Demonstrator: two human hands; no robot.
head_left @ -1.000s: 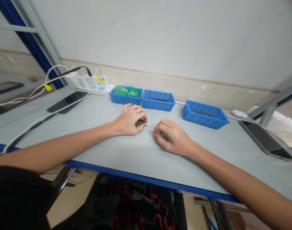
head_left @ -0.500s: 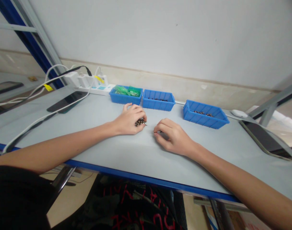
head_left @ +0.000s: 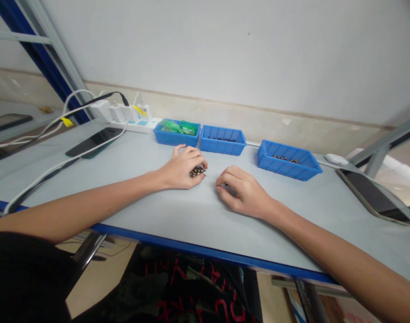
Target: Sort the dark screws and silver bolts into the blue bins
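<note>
My left hand [head_left: 185, 168] rests on the table with its fingers curled around a cluster of small brass-coloured metal pieces [head_left: 197, 171]. They show between thumb and fingers, and a thin pointed end sticks out at the right; their exact kind is too small to tell. To the right, apart from it, my right hand [head_left: 243, 190] lies on its side on the table. Its thumb and fingers are bent together, and whatever may be between them is hidden. Just beyond the left hand stand a blue bin [head_left: 176, 140] with green plastic bags and a blue bin [head_left: 222, 146] with small dark pieces.
Another blue bin [head_left: 288, 168] holding small brownish pieces stands at the right. Phones lie at the left [head_left: 93, 142] and right [head_left: 373, 196]. A white power strip [head_left: 137, 127] with plugs and cables sits by the wall. A white case [head_left: 336, 159] lies behind the right phone.
The metal pieces in my left hand have shifted slightly, and its fingertips have moved a little. My right hand and the bins stay in place.
</note>
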